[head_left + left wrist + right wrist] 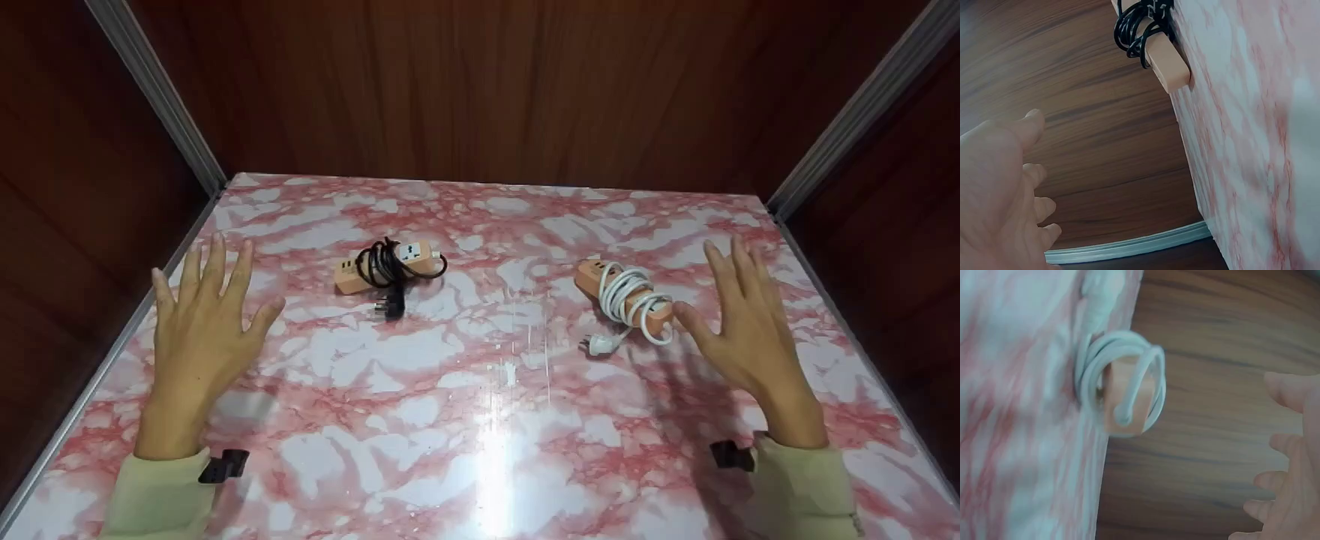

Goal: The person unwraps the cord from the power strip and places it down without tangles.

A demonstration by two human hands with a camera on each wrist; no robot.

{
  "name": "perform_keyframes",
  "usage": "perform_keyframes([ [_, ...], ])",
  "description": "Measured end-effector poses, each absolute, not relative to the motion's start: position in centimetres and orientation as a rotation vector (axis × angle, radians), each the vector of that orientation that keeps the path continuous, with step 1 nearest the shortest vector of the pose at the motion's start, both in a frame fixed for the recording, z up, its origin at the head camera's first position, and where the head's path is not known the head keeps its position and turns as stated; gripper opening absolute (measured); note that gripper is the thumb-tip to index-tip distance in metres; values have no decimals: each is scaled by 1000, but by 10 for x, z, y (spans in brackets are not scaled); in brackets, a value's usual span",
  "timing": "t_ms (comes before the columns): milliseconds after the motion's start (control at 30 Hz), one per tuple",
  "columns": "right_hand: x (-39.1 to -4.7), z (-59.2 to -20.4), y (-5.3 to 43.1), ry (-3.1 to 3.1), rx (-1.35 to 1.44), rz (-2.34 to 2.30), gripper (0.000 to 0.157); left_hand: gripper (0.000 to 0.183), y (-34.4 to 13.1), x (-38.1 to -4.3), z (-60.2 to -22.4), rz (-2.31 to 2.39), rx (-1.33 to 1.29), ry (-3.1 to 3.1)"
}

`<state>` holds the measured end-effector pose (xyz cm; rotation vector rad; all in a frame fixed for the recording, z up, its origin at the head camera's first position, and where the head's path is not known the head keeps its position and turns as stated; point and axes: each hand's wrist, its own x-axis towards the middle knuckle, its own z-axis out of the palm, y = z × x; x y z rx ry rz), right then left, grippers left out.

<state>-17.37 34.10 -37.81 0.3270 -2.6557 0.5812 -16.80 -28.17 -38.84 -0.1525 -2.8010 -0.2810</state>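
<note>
My left hand [206, 330] is held over the left side of the table with its fingers straight and spread, holding nothing. To its right lies an orange power strip [349, 279] with a black cord [384, 264] wound round it, its black plug [395, 306] on the near side. On the other side, my right hand [754, 330] is likewise spread, its thumb overlapping the end of a second orange power strip [589, 279] in the head view. A white cord [1089, 374] wraps this strip, and its white plug [601, 345] lies in front. In the right wrist view the hand is apart from the strip.
The table [420, 465] has a red and white marbled top. Dark wood panels [480, 90] enclose its back and both sides, with metal strips [161, 94] at the corners. Light glares off the tabletop near the front middle.
</note>
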Motion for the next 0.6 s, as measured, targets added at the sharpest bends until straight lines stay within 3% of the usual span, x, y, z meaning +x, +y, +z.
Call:
perform_keyframes([
  [600, -222, -360, 278, -2677, 486, 799, 76, 77, -271, -175, -384, -574, -173, -2753],
])
